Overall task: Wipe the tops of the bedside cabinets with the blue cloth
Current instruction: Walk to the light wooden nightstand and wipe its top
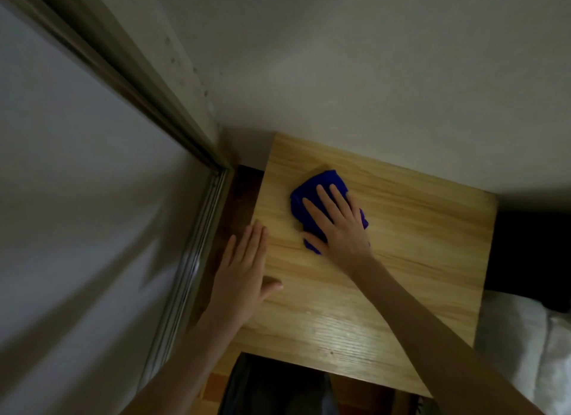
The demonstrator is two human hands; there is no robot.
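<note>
Now one cabinet (417, 260) bears flat, empty left hand (241, 278); flat right hand (336, 226) presses one blue cloth (327, 179).

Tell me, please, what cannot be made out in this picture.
1. Blue cloth: head view, mostly covered by the right hand pressing it; its full outline is hidden.
2. Bedside cabinet front: head view looks down on the top; drawers or doors unseen.
3. Dark shape right of the cabinet: too dark, cut off by the frame edge.
4. Any second cabinet: outside the frame.
</note>
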